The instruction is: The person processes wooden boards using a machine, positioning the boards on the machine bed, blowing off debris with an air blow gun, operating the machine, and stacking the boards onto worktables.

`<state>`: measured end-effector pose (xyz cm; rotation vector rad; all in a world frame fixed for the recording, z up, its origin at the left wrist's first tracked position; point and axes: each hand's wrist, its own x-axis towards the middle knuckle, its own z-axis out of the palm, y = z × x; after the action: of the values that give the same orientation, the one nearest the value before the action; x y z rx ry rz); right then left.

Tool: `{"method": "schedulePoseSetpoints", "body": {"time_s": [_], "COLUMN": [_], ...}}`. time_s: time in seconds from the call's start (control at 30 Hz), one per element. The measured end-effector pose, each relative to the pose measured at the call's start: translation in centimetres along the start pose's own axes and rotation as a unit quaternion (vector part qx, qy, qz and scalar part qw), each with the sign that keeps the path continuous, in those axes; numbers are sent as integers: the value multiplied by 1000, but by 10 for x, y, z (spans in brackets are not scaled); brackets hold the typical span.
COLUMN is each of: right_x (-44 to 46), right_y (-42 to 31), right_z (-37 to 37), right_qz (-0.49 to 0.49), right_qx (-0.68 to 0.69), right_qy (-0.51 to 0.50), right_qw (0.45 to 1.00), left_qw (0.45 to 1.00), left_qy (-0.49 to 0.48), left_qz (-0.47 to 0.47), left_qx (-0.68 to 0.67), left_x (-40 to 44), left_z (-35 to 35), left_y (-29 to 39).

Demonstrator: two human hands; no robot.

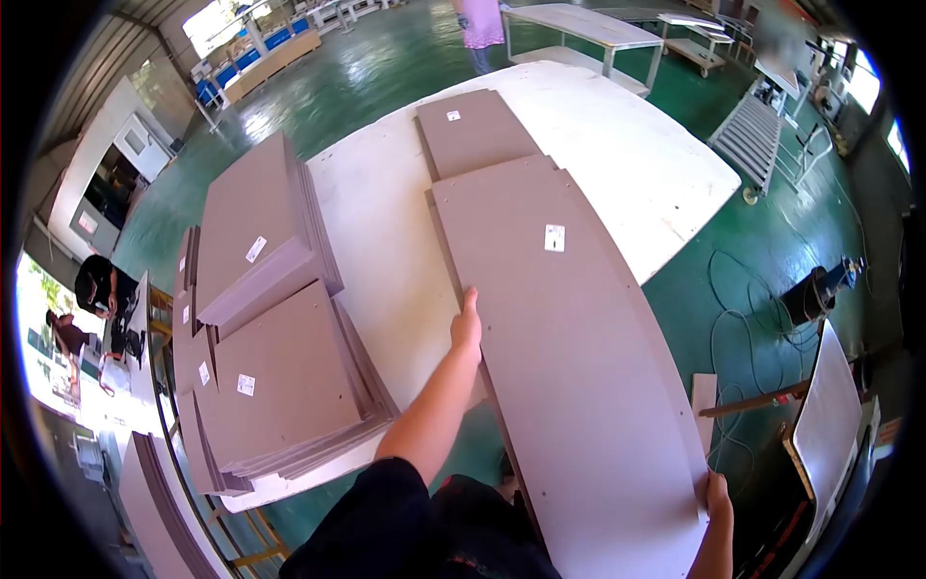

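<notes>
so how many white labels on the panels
7 labels: one on the held panel, one on the far panel, two on the larger left stacks, three on leftmost pieces; more may be hidden.

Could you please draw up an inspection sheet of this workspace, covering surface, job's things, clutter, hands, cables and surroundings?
Surface: white table, bare across its middle; panel stacks on its left side.
Job's things: long panel with a white label, its near end past the table edge; shorter panel beyond.
Clutter: white sheet and wooden bar at right.
Hands: left hand on the long panel's left edge, right hand on its right; fingers partly hidden.
Cables: thin loops, cable or hose, on the floor at right.
Surroundings: roller stand, trolley, people at left.
</notes>
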<state>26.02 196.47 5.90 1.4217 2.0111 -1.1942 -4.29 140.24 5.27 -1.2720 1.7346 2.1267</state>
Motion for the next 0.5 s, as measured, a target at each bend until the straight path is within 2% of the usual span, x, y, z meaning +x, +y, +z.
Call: {"method": "schedulePoseSetpoints", "body": {"time_s": [0.07, 0.1, 0.13, 0.17, 0.23, 0.3, 0.37, 0.4, 0.43, 0.47, 0.5], "right_x": [15, 5, 14, -5, -5, -6, -12, 1, 0, -19, -14], "right_y": [-24, -55, -62, -88, -105, -102, -64, -16, 28, 67, 166], "right_z": [20, 27, 35, 46, 51, 33, -2, -20, -28, -37, -33], "right_qz": [-48, -20, -50, -110, -173, -206, -282, -315, -340, -313, -279], "right_qx": [69, -22, 9, -29, -22, 60, 127, 176, 96, 87, 203], "right_qy": [-6, -31, -44, -27, -16, -25, 74, 134, 313, 322, 294], "right_qw": [996, 999, 998, 993, 985, 976, 948, 923, 882, 889, 891], "left_qw": [1000, 999, 997, 993, 976, 988, 995, 996, 996, 996, 996], "left_qy": [-5, -17, -30, -22, -7, -8, -6, -11, -11, -8, -6], "left_qz": [16, 30, 44, 76, 143, 101, 77, 72, 79, 86, 90], "left_qx": [16, 35, 56, 93, 165, 120, 63, 52, 42, 32, 23], "left_x": [37, 52, 59, 49, 19, 37, 54, 65, 74, 81, 83], "left_z": [4, 3, 3, 3, 4, -2, -2, -1, 0, 0, 0], "left_y": [24, 39, 44, 45, 52, 42, 38, 38, 37, 37, 32]}}
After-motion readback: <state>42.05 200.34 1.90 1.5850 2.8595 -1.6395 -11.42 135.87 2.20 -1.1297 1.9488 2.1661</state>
